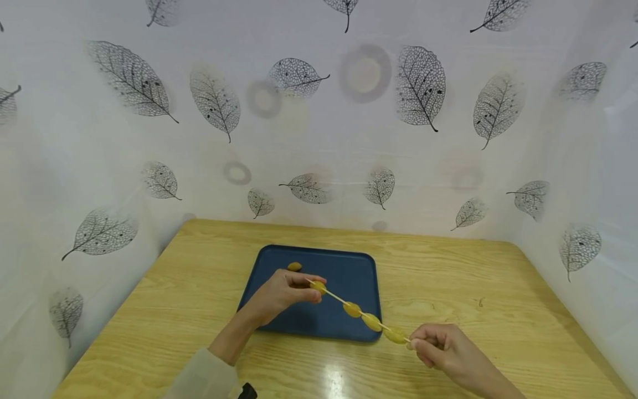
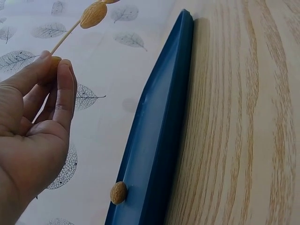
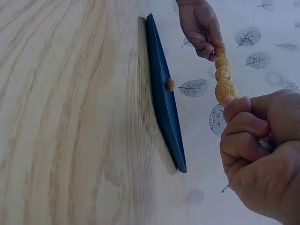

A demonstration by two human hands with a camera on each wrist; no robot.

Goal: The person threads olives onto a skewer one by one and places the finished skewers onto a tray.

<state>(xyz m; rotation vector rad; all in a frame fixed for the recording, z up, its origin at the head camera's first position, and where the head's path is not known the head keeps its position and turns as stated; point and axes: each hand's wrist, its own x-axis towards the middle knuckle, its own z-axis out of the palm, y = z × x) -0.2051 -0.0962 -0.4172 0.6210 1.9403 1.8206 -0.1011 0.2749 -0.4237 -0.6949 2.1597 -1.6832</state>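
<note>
A thin wooden skewer (image 1: 335,296) slants across the front of the blue tray, carrying several oval, wrinkled yellow pieces (image 1: 371,322) that look like dried fruit. My right hand (image 1: 446,346) pinches the skewer's lower right end, beside the last piece. At the other end, my left hand (image 1: 284,293) holds one wrinkled piece (image 1: 318,287) between thumb and fingers, with the skewer's tip showing past it. A stretch of bare stick separates this piece from the others. The left wrist view shows the same pinch, the held piece (image 2: 52,70) partly hidden by the fingers.
The blue tray (image 1: 344,266) lies on the wooden table (image 1: 448,277) under the left hand. One loose brown piece (image 1: 294,266) sits near its far left part. Behind and on both sides hangs a white curtain (image 1: 319,133) with printed leaves.
</note>
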